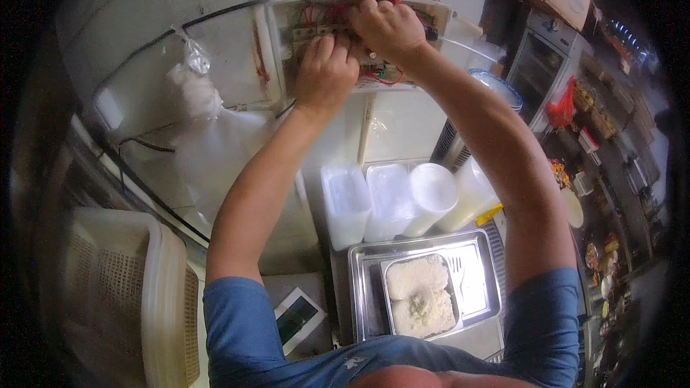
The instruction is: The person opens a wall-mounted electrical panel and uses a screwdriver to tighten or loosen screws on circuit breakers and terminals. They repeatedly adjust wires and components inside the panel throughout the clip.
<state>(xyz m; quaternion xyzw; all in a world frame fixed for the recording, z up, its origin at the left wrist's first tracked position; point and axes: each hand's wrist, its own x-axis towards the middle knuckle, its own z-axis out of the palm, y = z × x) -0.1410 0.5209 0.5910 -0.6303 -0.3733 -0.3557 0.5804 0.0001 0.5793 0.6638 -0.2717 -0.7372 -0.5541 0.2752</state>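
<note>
A white electrical distribution box [278, 48] is mounted on the wall before me, with red and green wires [389, 76] showing inside. Both my arms reach up into it. My left hand [327, 73] has its fingers curled against the row of breakers [310, 33]. Higher and to the right, my right hand [389, 29] is bent over the upper middle of the box, close to the left one. The fingertips of both hands are hidden or blurred, so I cannot tell what they grip. A dark-handled tool with a pale shaft [466, 47] juts out at the box's right side.
Translucent plastic containers [345, 205] stand below the box, behind a steel tray [358, 302] holding a pan of rice-like food [420, 291]. Stacked perforated plastic baskets [153, 291] are at lower left. A plastic bag [197, 89] hangs on the left wall. Crowded shelves [609, 113] line the right.
</note>
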